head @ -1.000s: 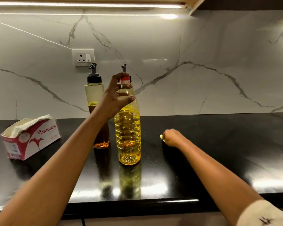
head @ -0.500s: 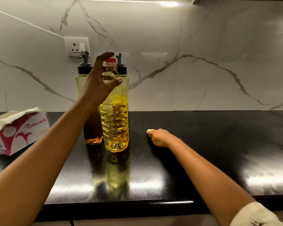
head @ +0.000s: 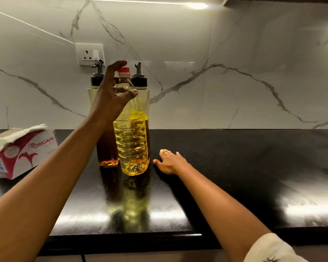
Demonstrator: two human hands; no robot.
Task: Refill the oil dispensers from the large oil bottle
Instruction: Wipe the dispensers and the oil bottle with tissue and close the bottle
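On the counter, half-full oil bottle fronts dispensers — left hand, right hand released.

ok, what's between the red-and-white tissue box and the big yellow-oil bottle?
Head view: the left forearm crosses there, and a black-capped clear dispenser of amber oil stands beside the bottle.

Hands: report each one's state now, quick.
Left hand: open, fingers spread by the large oil bottle's neck, gripping nothing.
Right hand: open, lying flat on the countertop.
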